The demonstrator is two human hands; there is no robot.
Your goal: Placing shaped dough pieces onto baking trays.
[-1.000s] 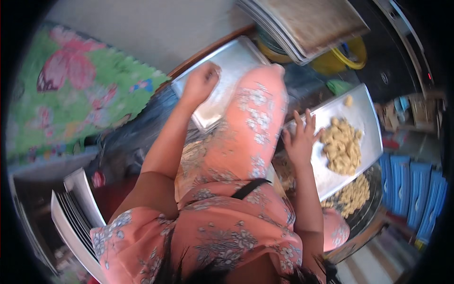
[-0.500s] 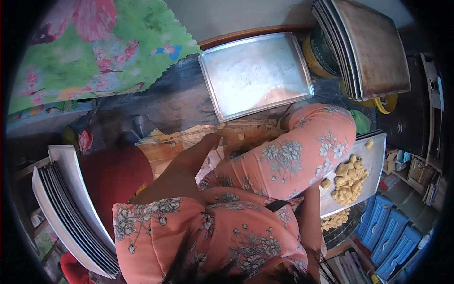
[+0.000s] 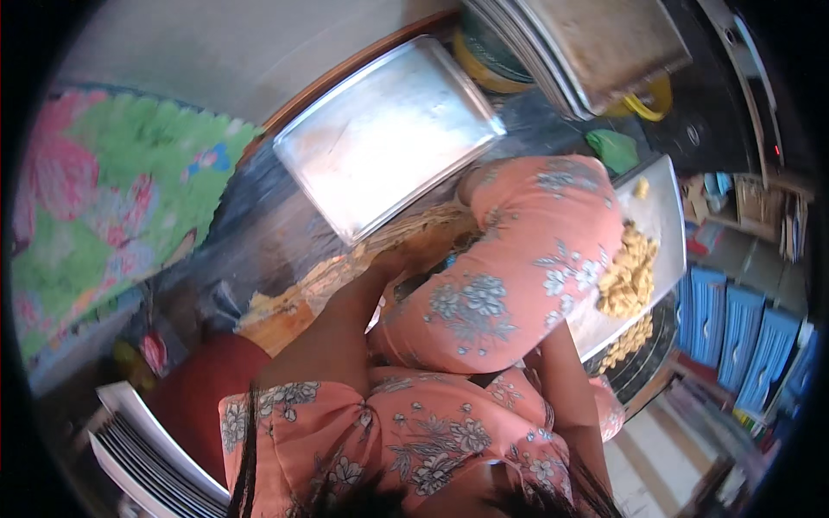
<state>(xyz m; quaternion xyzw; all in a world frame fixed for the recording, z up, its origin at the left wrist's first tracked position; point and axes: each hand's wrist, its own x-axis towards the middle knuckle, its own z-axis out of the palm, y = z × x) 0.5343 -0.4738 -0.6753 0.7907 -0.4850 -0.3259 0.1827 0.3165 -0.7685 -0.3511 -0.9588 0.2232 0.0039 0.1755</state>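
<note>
Some dark sheeting (image 3: pixel 268 203) lies open beside the bare tray's (image 3: pixel 389 138) left edge; both hands' fingers hidden, grip unclear.

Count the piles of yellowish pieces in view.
2: the upper pile on the metal tray right of your raised leg, and the lower pile just past that tray's lower edge. Leg and tray may hide more.

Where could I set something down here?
The silver tray, between the wall and the bent leg, looks bare. Another free patch is the dark sheeting between that tray and the green cloth. It's crowded on the right, where yellowish pieces heap on the other tray.
</note>
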